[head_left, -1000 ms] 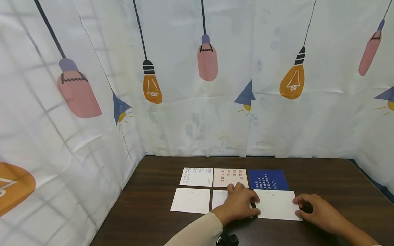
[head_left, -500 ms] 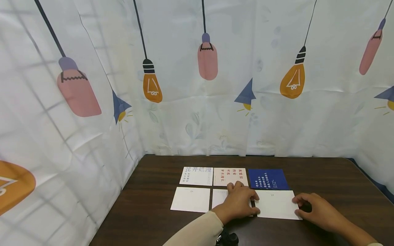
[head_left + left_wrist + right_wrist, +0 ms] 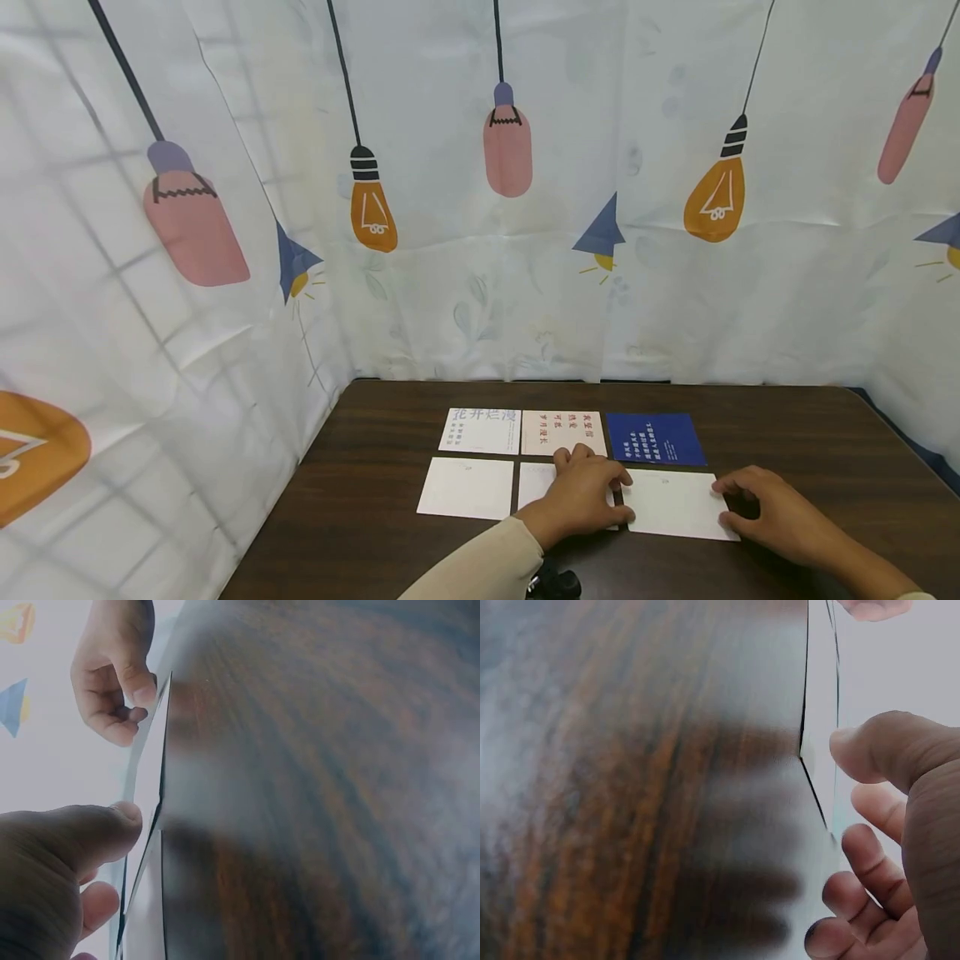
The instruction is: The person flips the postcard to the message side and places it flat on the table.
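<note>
A blank white postcard (image 3: 675, 502) lies on the dark table between my two hands. My left hand (image 3: 576, 493) touches its left edge with thumb and index fingertip spread apart. At its right edge my right hand (image 3: 772, 512) does the same, thumb near the lower corner, index finger higher. Under the left hand lies another white postcard (image 3: 534, 482), mostly hidden. In the left wrist view, the left thumb (image 3: 112, 825) reaches a thin card edge. The right thumb (image 3: 859, 746) is at the card in the right wrist view, the other fingers loosely bent.
Another blank postcard (image 3: 467, 488) lies at the front left. Behind stand in a row a white lettered postcard (image 3: 480, 431), a pinkish one with red writing (image 3: 562, 432), and a blue one (image 3: 655, 438). A patterned curtain (image 3: 450, 317) borders the dark table (image 3: 360, 483).
The postcard between my hands has shifted slightly toward me, and a gap now shows between it and the blue postcard. Both hands stay almost in place.
</note>
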{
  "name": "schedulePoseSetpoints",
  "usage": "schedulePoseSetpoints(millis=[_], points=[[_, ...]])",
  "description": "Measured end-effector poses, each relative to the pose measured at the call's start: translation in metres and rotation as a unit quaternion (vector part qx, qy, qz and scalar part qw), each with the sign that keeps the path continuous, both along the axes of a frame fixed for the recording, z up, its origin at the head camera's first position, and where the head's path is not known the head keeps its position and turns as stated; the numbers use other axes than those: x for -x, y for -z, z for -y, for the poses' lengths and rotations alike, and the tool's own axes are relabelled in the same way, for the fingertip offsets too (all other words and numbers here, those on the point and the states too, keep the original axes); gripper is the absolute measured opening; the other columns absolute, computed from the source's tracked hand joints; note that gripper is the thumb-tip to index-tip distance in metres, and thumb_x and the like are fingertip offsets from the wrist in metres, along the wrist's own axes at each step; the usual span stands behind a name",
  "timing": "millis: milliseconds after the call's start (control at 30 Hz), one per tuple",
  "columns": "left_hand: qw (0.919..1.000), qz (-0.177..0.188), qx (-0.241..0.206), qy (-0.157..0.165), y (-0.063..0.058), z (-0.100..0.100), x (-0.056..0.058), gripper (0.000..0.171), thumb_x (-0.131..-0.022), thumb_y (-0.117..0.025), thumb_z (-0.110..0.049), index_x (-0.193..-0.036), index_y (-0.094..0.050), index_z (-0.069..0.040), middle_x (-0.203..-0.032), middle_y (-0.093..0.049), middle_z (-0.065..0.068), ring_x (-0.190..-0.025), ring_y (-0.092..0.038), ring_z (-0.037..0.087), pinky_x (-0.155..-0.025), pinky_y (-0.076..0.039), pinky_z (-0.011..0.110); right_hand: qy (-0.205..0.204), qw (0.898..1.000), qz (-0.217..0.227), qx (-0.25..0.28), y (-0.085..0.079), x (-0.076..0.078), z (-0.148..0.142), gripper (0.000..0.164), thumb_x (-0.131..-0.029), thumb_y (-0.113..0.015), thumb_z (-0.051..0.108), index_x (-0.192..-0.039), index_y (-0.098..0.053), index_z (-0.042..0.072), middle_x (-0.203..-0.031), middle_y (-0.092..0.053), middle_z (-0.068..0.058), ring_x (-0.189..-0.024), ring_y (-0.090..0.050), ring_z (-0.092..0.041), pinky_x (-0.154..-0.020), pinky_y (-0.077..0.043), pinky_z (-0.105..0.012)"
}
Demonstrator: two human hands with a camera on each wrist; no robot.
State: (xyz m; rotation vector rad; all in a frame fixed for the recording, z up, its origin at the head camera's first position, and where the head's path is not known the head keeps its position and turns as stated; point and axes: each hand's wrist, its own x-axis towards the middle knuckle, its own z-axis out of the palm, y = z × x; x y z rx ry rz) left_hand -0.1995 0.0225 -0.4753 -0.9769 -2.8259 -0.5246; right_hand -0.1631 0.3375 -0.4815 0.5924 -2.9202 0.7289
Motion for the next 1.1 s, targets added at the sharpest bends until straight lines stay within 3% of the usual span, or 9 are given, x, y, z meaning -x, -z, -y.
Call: schedulePoseSetpoints(millis=[200,367,733,1100], points=[[1.0000,0.002,-0.007,-0.001,-0.002,0.004,-0.001,0.032,-0.081,-0.085,-0.047,-0.108,-0.073,-0.034,-0.089,-0.059,-0.028,-0.093,-0.039,0.002,-0.084,-0.025,0.039,0.011,1.000,-0.016,-0.012,-0.002,0.001,0.006,0.034,-0.082,-0.086,0.034,-0.110,-0.071,0.020,-0.114,-0.064,0.002,-0.109,-0.060,-0.030,-0.088,-0.051,-0.054],[0.9999,0.000,-0.014,-0.004,-0.004,0.011,-0.001,0.032,-0.082,-0.084,-0.046,-0.109,-0.073,-0.033,-0.092,-0.062,-0.027,-0.094,-0.041,0.003,-0.084,-0.026,0.039,0.019,1.000,-0.012,-0.012,-0.004,0.005,0.012,0.035,-0.082,-0.087,0.032,-0.111,-0.072,0.018,-0.116,-0.064,-0.001,-0.112,-0.058,-0.036,-0.089,-0.049,-0.059],[0.9996,-0.002,-0.028,-0.005,-0.002,0.030,-0.001,0.035,-0.082,-0.084,-0.045,-0.112,-0.072,-0.032,-0.091,-0.059,-0.025,-0.094,-0.041,0.003,-0.085,-0.025,0.038,0.025,1.000,0.001,-0.014,-0.007,0.015,0.032,0.036,-0.082,-0.086,0.030,-0.113,-0.072,0.016,-0.117,-0.065,-0.005,-0.115,-0.058,-0.037,-0.091,-0.049,-0.060],[0.9991,0.023,-0.032,-0.015,-0.007,0.053,0.000,0.036,-0.083,-0.084,-0.044,-0.114,-0.071,-0.031,-0.094,-0.061,-0.022,-0.098,-0.044,0.006,-0.088,-0.026,0.043,0.009,0.999,-0.042,-0.007,-0.010,0.017,0.050,0.034,-0.083,-0.086,0.029,-0.111,-0.072,0.016,-0.114,-0.065,-0.001,-0.113,-0.059,-0.034,-0.088,-0.052,-0.054]])
